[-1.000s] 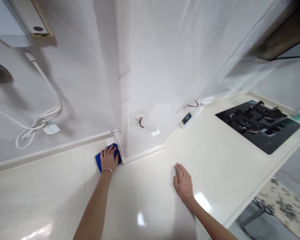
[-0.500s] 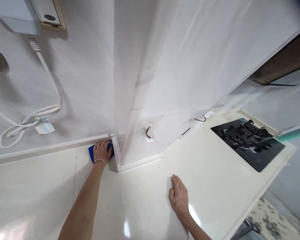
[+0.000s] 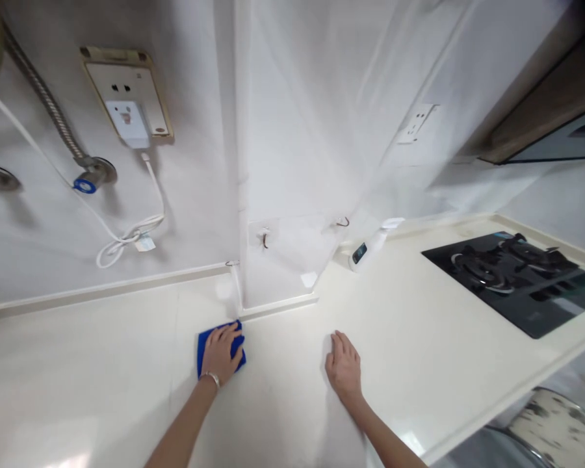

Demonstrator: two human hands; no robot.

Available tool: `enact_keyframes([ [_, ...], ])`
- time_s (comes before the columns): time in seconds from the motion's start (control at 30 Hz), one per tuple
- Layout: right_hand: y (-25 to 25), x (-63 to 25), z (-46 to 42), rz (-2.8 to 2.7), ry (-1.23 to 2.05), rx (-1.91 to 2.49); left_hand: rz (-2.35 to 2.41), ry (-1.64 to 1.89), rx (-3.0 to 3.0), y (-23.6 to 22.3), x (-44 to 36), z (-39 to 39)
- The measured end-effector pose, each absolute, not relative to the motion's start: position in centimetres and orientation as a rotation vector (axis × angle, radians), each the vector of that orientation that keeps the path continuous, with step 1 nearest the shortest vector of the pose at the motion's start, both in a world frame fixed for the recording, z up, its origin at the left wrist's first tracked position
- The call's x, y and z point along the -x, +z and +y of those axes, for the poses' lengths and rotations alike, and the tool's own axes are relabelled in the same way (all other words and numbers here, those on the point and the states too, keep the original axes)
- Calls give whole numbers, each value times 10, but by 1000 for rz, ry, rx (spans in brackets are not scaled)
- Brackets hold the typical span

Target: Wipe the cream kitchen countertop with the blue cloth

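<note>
My left hand (image 3: 220, 354) lies flat on a folded blue cloth (image 3: 203, 342), pressing it onto the cream countertop (image 3: 102, 364) just in front of the white wall column's corner (image 3: 238, 195). A thin bracelet sits on that wrist. My right hand (image 3: 344, 365) rests palm down on the bare countertop to the right, fingers together, holding nothing.
A black gas hob (image 3: 511, 276) is set into the counter at the right. A white spray bottle (image 3: 368, 247) lies by the wall. A socket with a white plug (image 3: 127, 97), a coiled cable (image 3: 127, 240) and a metal hose (image 3: 43, 104) hang on the left wall.
My left hand has drawn the blue cloth back from the wall corner toward me, onto the open countertop. My right hand has stayed flat in about the same place.
</note>
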State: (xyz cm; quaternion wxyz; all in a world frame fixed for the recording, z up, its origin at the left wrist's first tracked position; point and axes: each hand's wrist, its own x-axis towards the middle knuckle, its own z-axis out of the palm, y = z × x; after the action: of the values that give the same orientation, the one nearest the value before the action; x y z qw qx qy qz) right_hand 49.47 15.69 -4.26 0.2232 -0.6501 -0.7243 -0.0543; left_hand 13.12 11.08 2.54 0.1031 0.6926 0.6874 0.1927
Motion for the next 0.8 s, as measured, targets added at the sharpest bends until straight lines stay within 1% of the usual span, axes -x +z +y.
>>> enact_keyframes([
  [0.13,-45,-493,158,-1977,-138,1781,1900,579,-2120,21,-191,56],
  [0.27,-47,-491,158,-1973,-145,1714,1771,562,-2155,18,-250,31],
  [0.4,-46,-495,157,-1979,-157,1668,1552,540,-2232,23,-269,20],
  [0.5,-42,-496,150,-1995,-160,1585,1612,647,-2225,21,-245,5],
  [0.67,-15,-456,112,-2187,-44,1239,2314,877,-1774,10,-149,-48],
  [0.73,0,-426,91,-2308,72,1055,2578,810,-1518,8,-108,-75],
  [0.8,13,-396,72,-2431,204,922,2753,633,-1310,9,-75,-104],
])
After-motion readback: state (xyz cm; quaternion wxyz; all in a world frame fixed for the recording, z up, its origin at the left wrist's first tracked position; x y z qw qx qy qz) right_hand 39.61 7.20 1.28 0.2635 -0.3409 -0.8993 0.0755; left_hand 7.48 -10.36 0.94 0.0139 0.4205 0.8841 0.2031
